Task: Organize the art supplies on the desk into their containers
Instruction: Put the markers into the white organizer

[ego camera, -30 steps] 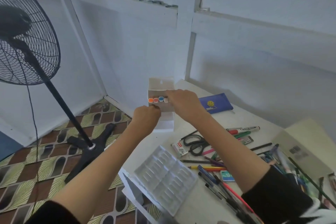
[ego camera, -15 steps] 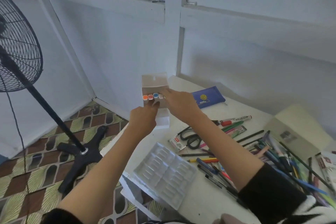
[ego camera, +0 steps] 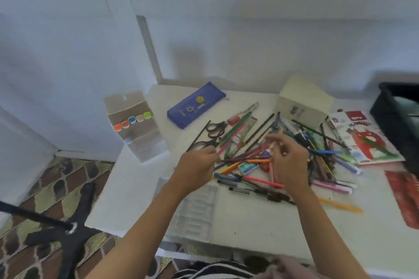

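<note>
Pile (ego camera: 256,156) of pens and pencils, mid-desk (ego camera: 260,229), between scissors (ego camera: 215,129) and book (ego camera: 367,140). Step in hand: picking loose sticks for sorting.

Left hand (ego camera: 197,165) pinches the end of a dark pencil (ego camera: 235,160) at the pile's near-left edge. Right hand (ego camera: 288,161) hovers over the pile, fingers loosely curled; blur hides whether it grasps anything.

Marker case (ego camera: 133,124), five caps showing, at the far-left desk edge, well apart from the pile. Pouch (ego camera: 195,105) behind the scissors; box (ego camera: 303,102) beyond the pile; tray (ego camera: 199,208) under the left forearm.

Next move, by judgement: draw the pencil free without dragging neighbours, then choose its container, probably pouch or box.
</note>
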